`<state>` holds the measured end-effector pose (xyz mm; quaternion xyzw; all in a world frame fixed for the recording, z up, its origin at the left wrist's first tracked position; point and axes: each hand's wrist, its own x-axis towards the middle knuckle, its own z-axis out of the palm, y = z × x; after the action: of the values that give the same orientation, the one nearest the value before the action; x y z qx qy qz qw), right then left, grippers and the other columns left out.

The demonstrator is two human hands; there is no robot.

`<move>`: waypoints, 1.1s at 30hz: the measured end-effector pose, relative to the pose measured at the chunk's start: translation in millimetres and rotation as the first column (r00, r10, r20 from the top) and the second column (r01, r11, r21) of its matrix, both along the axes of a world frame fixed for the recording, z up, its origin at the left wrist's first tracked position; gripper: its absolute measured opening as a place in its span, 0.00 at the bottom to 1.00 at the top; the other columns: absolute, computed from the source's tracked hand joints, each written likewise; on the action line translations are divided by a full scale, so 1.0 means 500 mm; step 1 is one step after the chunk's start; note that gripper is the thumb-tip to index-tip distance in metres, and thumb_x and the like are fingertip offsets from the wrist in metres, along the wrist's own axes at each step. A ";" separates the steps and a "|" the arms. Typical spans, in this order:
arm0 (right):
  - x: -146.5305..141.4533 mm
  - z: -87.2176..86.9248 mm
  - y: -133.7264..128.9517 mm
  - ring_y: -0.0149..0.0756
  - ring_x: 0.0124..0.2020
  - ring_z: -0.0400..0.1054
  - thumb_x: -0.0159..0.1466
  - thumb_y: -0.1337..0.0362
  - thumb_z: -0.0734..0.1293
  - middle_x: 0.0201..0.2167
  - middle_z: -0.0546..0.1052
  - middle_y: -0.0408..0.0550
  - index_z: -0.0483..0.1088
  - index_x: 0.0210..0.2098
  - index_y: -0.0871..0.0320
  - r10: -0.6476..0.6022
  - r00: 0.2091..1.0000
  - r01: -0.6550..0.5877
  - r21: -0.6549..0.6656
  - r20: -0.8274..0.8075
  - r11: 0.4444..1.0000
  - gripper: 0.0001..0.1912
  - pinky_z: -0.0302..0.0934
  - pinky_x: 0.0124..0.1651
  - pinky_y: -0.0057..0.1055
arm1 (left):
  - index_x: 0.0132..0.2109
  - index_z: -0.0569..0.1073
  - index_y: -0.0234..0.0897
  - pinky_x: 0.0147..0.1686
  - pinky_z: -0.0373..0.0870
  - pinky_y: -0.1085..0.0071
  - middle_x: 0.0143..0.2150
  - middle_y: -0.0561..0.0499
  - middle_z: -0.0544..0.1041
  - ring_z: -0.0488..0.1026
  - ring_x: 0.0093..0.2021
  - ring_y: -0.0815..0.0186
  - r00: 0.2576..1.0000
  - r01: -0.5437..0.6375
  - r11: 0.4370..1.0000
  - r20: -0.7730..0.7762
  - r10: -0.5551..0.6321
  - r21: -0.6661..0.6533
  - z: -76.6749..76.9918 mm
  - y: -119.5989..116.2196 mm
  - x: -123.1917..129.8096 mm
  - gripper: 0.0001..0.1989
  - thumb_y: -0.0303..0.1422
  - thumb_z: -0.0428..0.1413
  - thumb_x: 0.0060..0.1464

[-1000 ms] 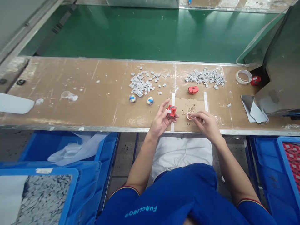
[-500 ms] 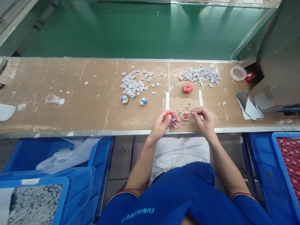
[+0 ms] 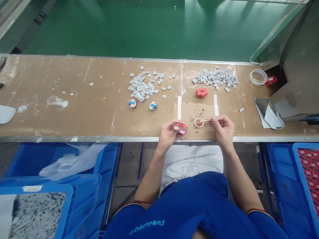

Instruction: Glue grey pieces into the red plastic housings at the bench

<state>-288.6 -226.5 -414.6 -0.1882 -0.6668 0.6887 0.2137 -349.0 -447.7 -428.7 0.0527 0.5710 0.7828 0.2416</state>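
While my left hand clamps the red-grey plastic block, my right hand pinches the slim pale stick, best held lightly.

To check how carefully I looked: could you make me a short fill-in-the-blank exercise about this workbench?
1. The right hand holds a thin stick, while the left hand holds a mostly ____-coloured piece.
2. Exactly ____ blue-banded blocks sit on the bench.
3. As seen here, the tape roll lies on the ____-hand side.
Missing words: red; two; right.
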 end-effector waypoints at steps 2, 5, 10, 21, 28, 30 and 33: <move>0.000 0.002 -0.001 0.34 0.29 0.77 0.59 0.46 0.80 0.28 0.82 0.43 0.74 0.32 0.54 -0.003 1.000 0.003 0.000 -0.020 1.000 0.20 0.74 0.37 0.32 | 0.44 0.79 0.33 0.23 0.77 0.73 0.38 0.43 0.86 0.79 0.24 0.68 1.000 -0.001 1.000 -0.002 0.001 0.015 -0.003 -0.006 -0.002 0.38 0.64 0.68 0.43; -0.002 0.008 -0.004 0.34 0.29 0.77 0.60 0.46 0.79 0.28 0.82 0.43 0.74 0.32 0.55 -0.021 0.999 0.022 0.028 -0.028 0.999 0.21 0.74 0.37 0.32 | 0.52 0.80 0.34 0.35 0.82 0.70 0.43 0.44 0.87 0.82 0.32 0.66 0.999 0.054 0.999 0.003 -0.054 0.002 -0.006 -0.009 -0.006 0.35 0.49 0.76 0.41; 0.004 0.035 -0.027 0.34 0.30 0.79 0.64 0.50 0.77 0.30 0.83 0.45 0.75 0.35 0.55 -0.021 0.995 0.034 0.140 -0.094 0.990 0.16 0.75 0.36 0.31 | 0.53 0.80 0.35 0.40 0.84 0.68 0.45 0.46 0.86 0.84 0.39 0.63 0.997 0.051 0.997 -0.056 -0.054 -0.063 -0.015 -0.003 0.006 0.22 0.34 0.70 0.51; 0.014 0.047 -0.091 0.42 0.45 0.83 0.70 0.62 0.72 0.37 0.85 0.48 0.76 0.39 0.53 0.182 0.972 -0.089 0.485 -0.148 0.870 0.03 0.79 0.48 0.41 | 0.55 0.81 0.35 0.47 0.85 0.65 0.51 0.44 0.86 0.85 0.50 0.56 0.967 0.068 0.985 -0.233 -0.104 -0.156 -0.026 -0.005 0.020 0.19 0.32 0.65 0.57; 0.011 0.037 -0.091 0.42 0.43 0.83 0.71 0.60 0.71 0.35 0.85 0.48 0.76 0.38 0.53 0.182 0.977 -0.102 0.508 -0.110 0.855 0.05 0.79 0.50 0.41 | 0.55 0.81 0.35 0.47 0.85 0.67 0.51 0.43 0.85 0.85 0.50 0.57 0.965 0.068 0.989 -0.244 -0.099 -0.130 -0.029 -0.005 0.020 0.19 0.29 0.65 0.56; 0.010 0.034 -0.093 0.42 0.43 0.83 0.70 0.60 0.71 0.35 0.85 0.47 0.76 0.38 0.52 0.186 0.976 -0.107 0.496 -0.114 0.862 0.05 0.79 0.49 0.41 | 0.55 0.81 0.35 0.48 0.85 0.66 0.52 0.43 0.85 0.85 0.51 0.56 0.962 0.064 0.988 -0.255 -0.098 -0.137 -0.027 -0.005 0.020 0.19 0.29 0.65 0.56; 0.007 0.028 -0.096 0.42 0.43 0.83 0.70 0.59 0.72 0.34 0.84 0.47 0.76 0.37 0.51 0.183 0.977 -0.113 0.471 -0.105 0.875 0.05 0.79 0.48 0.41 | 0.54 0.82 0.36 0.50 0.84 0.65 0.52 0.43 0.86 0.85 0.51 0.56 0.953 0.055 0.985 -0.285 -0.100 -0.164 -0.025 -0.006 0.019 0.18 0.31 0.65 0.56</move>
<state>-284.9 -274.6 -400.4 -0.0290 -0.8065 0.5363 0.2472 -339.4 -450.5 -441.2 0.1712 0.6567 0.7098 0.1887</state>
